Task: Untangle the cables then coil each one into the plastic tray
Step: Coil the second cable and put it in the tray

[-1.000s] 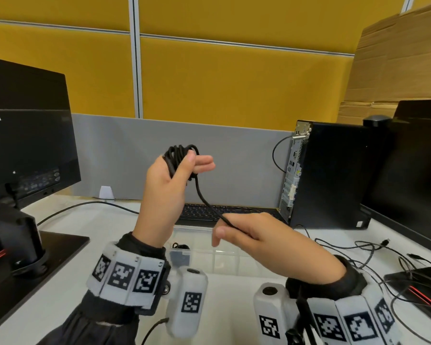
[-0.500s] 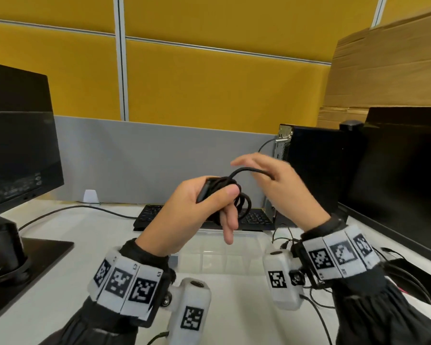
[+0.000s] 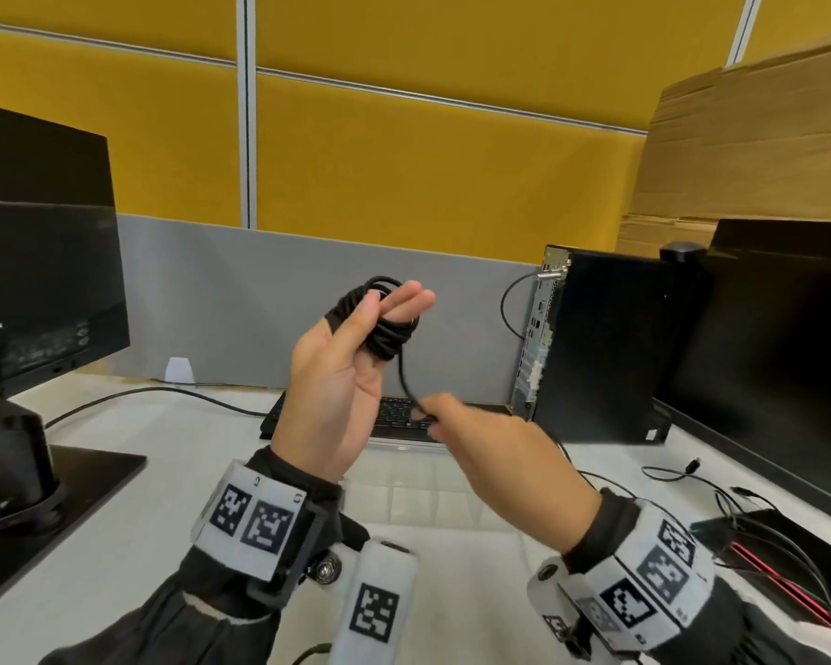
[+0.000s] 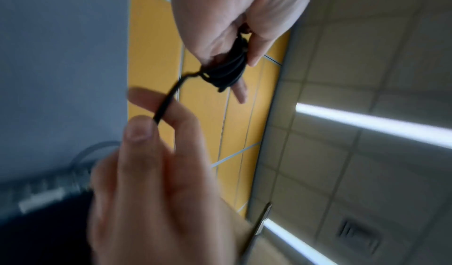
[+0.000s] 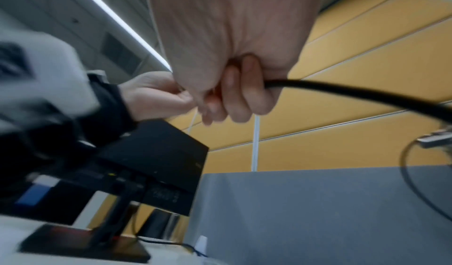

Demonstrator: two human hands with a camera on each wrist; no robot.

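Observation:
My left hand is raised above the desk, and its thumb and fingers hold a black cable coil of several loops. One strand drops from the coil to my right hand, which pinches it lower down, in front of the keyboard. The left wrist view shows the coil wound round the left fingers and the right fingers on the strand. In the right wrist view the cable leaves my curled right fingers. A clear plastic tray lies on the desk under both hands.
A keyboard and a PC tower stand behind the tray. Dark monitors flank the desk, and the left one's base reaches forward. Several loose cables lie at the right. Cardboard is stacked behind.
My right hand has swung from above the coil down to below it, drawing the strand with it. My left hand has risen and turned palm-up with the coil.

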